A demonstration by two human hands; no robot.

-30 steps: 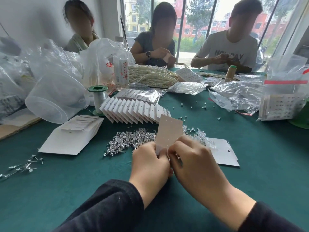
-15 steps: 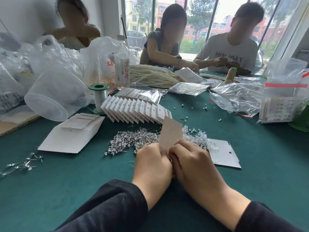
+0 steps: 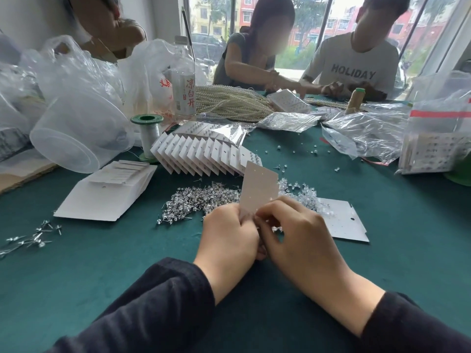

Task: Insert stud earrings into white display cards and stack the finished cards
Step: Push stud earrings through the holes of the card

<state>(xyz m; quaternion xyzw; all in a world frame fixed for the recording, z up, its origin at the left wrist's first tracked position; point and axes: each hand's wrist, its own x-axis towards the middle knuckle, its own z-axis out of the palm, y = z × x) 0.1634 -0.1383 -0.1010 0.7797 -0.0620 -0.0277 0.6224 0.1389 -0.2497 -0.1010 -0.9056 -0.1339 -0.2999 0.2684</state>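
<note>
Over the green table (image 3: 76, 263), left hand (image 3: 226, 240) pinches display card (image 3: 259, 188) upright by its lower edge; right hand (image 3: 298, 238) fingers closed at card's bottom, small clear stud (image 3: 276, 229) peeking out, exact hold unclear. Stud pile (image 3: 201, 198) just behind. Steady card, line post with hole, push straight

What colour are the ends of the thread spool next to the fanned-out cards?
Green, with pale thread wound on the spool. The head view shows it.
</note>
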